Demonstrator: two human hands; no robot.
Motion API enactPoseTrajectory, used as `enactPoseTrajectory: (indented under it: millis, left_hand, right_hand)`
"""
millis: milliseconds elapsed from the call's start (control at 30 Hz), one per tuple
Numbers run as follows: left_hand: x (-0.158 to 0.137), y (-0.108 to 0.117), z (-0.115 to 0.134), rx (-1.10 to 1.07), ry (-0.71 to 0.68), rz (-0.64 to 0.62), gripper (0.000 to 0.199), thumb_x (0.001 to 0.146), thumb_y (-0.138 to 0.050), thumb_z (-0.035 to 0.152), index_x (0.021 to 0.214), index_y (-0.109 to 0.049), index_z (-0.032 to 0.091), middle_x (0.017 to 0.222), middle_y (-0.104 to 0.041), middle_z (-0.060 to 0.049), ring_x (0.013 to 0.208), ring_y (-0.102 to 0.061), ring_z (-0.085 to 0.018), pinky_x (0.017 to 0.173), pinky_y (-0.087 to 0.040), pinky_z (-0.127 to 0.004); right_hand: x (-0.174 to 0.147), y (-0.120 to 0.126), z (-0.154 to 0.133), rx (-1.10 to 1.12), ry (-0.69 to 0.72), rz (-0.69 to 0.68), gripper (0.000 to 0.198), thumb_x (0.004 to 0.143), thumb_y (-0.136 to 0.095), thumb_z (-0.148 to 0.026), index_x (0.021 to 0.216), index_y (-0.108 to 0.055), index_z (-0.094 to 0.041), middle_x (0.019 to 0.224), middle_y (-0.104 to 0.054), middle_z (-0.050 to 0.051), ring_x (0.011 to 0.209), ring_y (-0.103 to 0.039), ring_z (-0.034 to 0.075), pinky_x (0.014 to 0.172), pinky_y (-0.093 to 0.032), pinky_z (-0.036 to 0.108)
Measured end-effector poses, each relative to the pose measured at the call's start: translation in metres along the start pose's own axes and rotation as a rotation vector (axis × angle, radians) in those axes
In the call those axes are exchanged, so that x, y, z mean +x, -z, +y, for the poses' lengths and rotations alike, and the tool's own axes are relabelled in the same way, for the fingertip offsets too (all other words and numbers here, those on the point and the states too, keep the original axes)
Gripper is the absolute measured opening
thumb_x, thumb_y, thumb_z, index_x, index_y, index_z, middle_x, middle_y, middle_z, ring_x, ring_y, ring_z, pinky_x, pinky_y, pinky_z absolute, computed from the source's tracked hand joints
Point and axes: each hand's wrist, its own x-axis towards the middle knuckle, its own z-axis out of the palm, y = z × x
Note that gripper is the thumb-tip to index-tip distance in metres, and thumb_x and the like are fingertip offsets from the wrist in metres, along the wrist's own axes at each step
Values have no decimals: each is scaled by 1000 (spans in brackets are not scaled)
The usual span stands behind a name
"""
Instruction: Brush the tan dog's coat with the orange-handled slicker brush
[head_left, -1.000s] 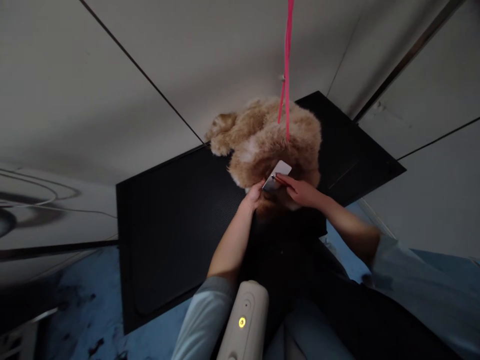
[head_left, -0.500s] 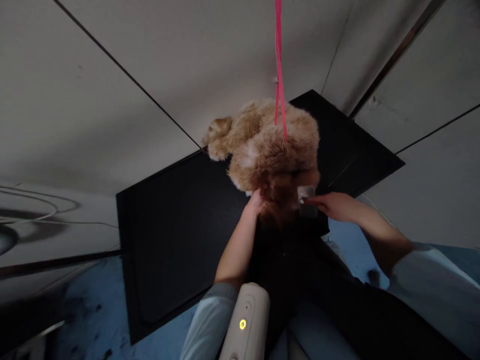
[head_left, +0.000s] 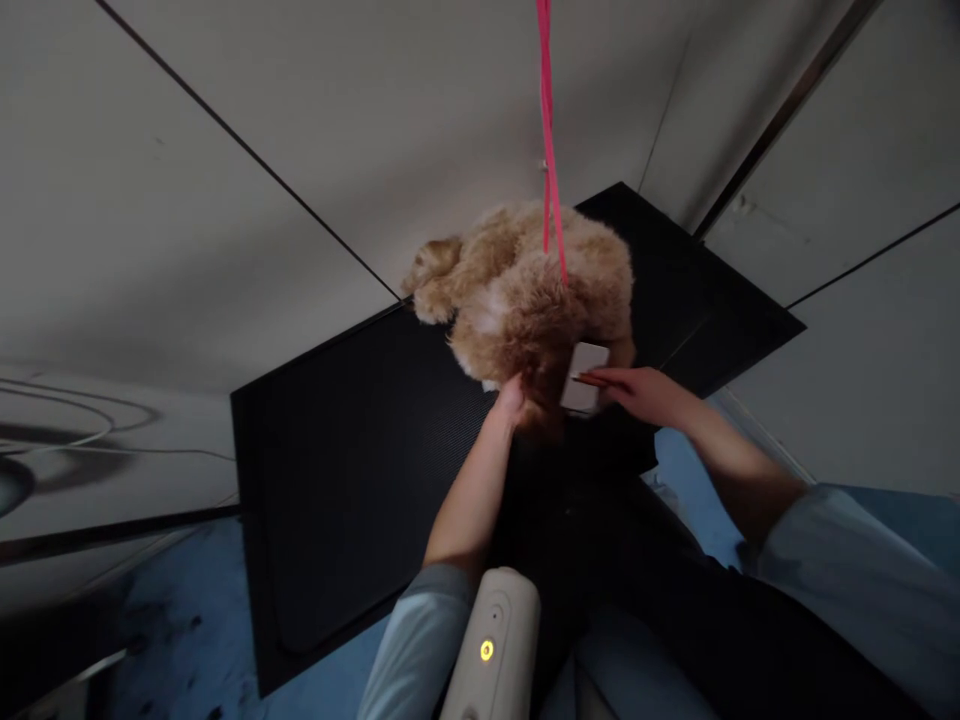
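Note:
A small curly tan dog (head_left: 525, 290) stands on a black table (head_left: 352, 460), tied to a pink leash (head_left: 550, 140) that runs up out of view. My left hand (head_left: 516, 402) grips the fur at the near end of the dog, fingers buried in it. My right hand (head_left: 634, 392) holds a flat silver-white brush (head_left: 586, 375) against the dog's near right side.
A white device with a lit yellow dot (head_left: 491, 645) hangs at my chest. Pale wall panels (head_left: 262, 150) rise behind the table. Blue floor (head_left: 187, 640) with dark specks lies to the left, and cables (head_left: 90, 440) trail along the left wall.
My right hand swept the brush from the dog's back down to its right side, then lifted it slightly. My left hand kept its grip on the fur.

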Motion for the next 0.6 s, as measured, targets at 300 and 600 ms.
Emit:
enactPoseTrajectory:
  millis: [300, 600]
  left_hand:
    - [8, -10, 12, 81, -260, 269, 32, 89, -55, 11, 118, -69, 13, 94, -78, -7, 110, -70, -22, 109, -46, -35]
    - [1, -21, 37, 577, -53, 277, 17, 93, -59, 25, 93, -72, 14, 68, -69, -3, 61, -65, -14, 62, -52, -23]
  right_hand:
    - [-56, -90, -4, 115, -58, -307, 51, 86, -51, -12, 127, -70, -37, 122, -74, -3, 107, -72, 24, 96, -56, 38]
    - [-13, -84, -60, 30, -161, 25, 68, 94, -42, -15, 160, -26, -17, 140, -62, 13, 117, -67, 26, 104, -51, 41]
